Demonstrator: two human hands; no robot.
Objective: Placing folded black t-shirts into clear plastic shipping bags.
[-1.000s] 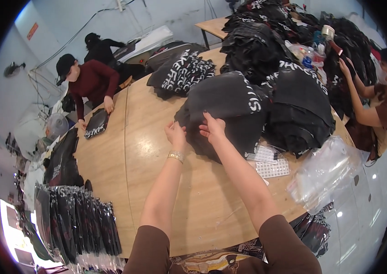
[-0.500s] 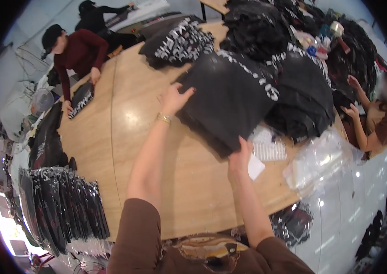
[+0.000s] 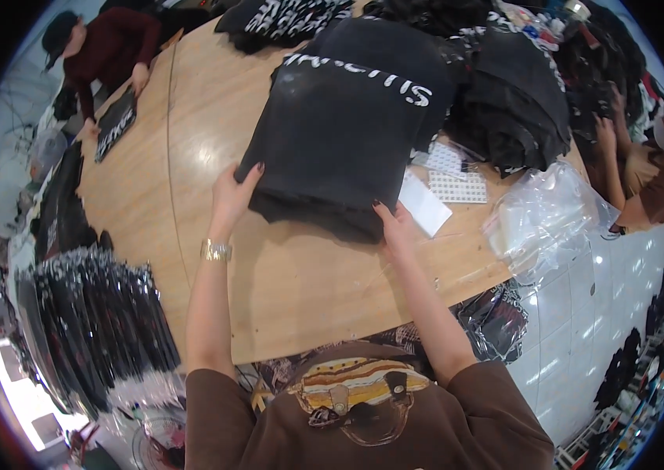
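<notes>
Now a stack of folded black garments (image 3: 343, 133) is held at its near edge by both hands, and it lies flat on the wooden table (image 3: 300, 290), at about twelve o'clock from the person's chest. Compared with half a second ago, the stack is seen to have been drawn closer and squared toward the body; a second ago both hands were laid on top of it farther out, so the pile appears to have been pulled in across the tabletop. The left hand (image 3: 230, 200) is placed at the stack's corner at ten o'clock, its thumb over the top and its fingers curled narrowly under the edge, with a gold watch (image 3: 215, 251) worn at the wrist. The right hand (image 3: 396, 229) is set at the near edge at one o'clock, fingers pressed close together against the fabric; whether cloth is pinched between them cannot be told. Just beside the right hand, at two o'clock, a white card (image 3: 423, 205) and dotted sticker sheets (image 3: 457, 186) are laid, and farther at three o'clock clear plastic bags (image 3: 547, 215) are piled. Other heaps of black clothing (image 3: 516, 102) are stacked behind. At ten o'clock a person in a dark red top (image 3: 116, 51) is bent over the table, and at two o'clock another person (image 3: 645, 168) is occupied with clothing. Bagged garments (image 3: 93, 321) are stacked at eight o'clock.
</notes>
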